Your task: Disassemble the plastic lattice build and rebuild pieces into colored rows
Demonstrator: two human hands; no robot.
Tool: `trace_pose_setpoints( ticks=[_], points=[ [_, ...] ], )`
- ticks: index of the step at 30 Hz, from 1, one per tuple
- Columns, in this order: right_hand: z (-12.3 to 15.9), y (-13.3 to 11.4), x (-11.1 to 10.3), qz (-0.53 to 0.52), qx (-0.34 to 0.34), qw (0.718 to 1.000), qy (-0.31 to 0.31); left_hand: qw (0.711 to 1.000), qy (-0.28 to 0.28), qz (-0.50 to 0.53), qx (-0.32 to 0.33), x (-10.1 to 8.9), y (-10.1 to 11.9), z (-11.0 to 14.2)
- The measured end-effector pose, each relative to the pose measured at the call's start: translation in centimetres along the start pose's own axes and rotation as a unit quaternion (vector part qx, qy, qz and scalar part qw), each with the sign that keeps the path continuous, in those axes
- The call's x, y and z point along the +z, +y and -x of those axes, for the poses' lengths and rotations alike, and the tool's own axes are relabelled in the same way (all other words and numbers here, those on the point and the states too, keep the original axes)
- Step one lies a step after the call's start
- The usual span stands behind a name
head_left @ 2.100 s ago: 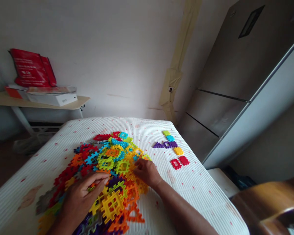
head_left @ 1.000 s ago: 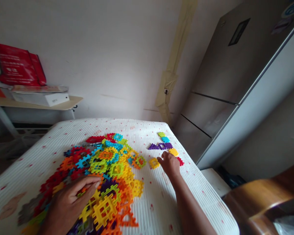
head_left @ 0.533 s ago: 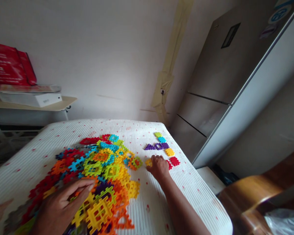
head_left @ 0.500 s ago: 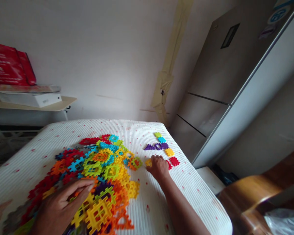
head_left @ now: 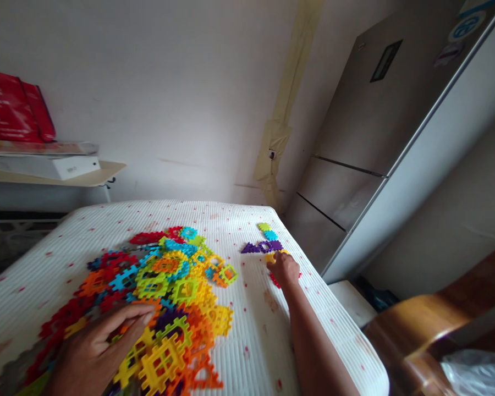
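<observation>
My right hand (head_left: 285,268) reaches over the far right of the table, its fingers closed on a yellow interlocking building tile (head_left: 270,257). That tile lies just in front of a row of purple tiles (head_left: 259,248). Beyond these sit a cyan tile (head_left: 271,235) and a green tile (head_left: 264,226). A red tile (head_left: 274,280) is partly covered by the same hand. My left hand (head_left: 101,344) rests over a big heap of colourful plastic tiles (head_left: 185,289), thumb and forefinger tips together beside an orange piece. Whether anything is pinched there is hidden.
A white, red-dotted cloth covers the table (head_left: 247,352). A tall grey fridge (head_left: 346,143) stands beyond its right edge, a wooden chair (head_left: 437,313) at the right. At the left, a side table (head_left: 107,171) bears a white box (head_left: 72,166) and a red bag (head_left: 12,110).
My right hand has moved right and slightly away from me with the yellow tile, to beside the purple row. My left hand has stayed over the heap.
</observation>
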State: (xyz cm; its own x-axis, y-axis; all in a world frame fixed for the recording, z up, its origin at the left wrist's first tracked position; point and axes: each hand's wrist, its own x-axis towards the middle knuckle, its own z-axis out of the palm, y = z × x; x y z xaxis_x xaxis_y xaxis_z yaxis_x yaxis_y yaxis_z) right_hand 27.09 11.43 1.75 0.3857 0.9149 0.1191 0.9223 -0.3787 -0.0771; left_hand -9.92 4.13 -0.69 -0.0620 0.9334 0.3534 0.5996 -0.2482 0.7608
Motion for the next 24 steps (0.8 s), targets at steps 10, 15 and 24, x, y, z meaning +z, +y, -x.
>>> trace_pose_setpoints(
  ticks=[10,15,24],
  points=[
    [-0.2,-0.5,0.9,0.019,-0.021,0.999,0.022,1.0,-0.008,0.002,-0.001,0.1,-0.7,0.0],
    [-0.2,-0.6,1.1,0.016,-0.022,1.0,0.011,1.0,-0.018,0.002,-0.009,0.1,-1.1,0.0],
    [-0.4,-0.2,1.4,0.017,-0.03,0.999,0.022,0.999,-0.024,0.003,-0.022,0.0,-0.5,0.1]
  ],
)
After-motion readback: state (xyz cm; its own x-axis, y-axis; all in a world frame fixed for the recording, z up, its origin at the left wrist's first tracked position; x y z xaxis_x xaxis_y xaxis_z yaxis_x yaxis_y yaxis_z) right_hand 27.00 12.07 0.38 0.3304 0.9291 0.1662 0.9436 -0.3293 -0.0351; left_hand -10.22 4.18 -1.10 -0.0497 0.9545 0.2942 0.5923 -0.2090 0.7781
